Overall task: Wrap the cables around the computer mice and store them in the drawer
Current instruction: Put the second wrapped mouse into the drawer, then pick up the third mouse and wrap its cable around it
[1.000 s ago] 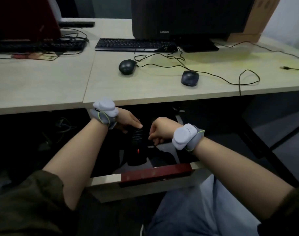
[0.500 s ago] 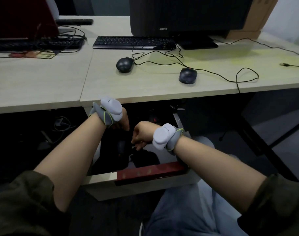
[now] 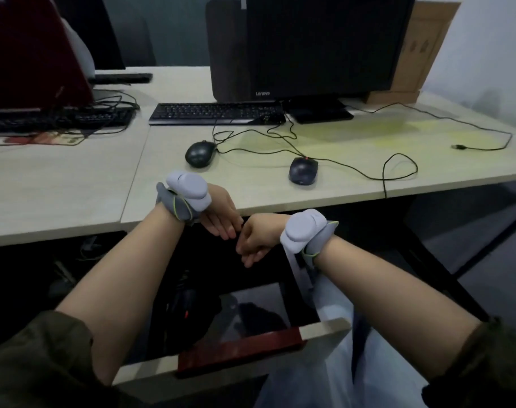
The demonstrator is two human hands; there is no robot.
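head view: left hand (image 3: 221, 214) loosely open, right hand (image 3: 258, 235) curled, seemingly empty, above drawer (image 3: 236, 351)

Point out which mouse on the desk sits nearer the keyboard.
The rounder black mouse, just below the keyboard. The other mouse sits farther right, closer to the desk edge.

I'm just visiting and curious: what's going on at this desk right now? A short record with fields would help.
Setting: pale desk with an open drawer pulled out below its front edge
Mice on desk: two, a rounded black mouse and a dark mouse, cables loose and unwrapped
In drawer: a dark mouse already stored, details dim
Left hand: above the drawer, fingers extended, holding nothing
Right hand: loosely curled beside it, grasp unclear
Behind: keyboard, monitor
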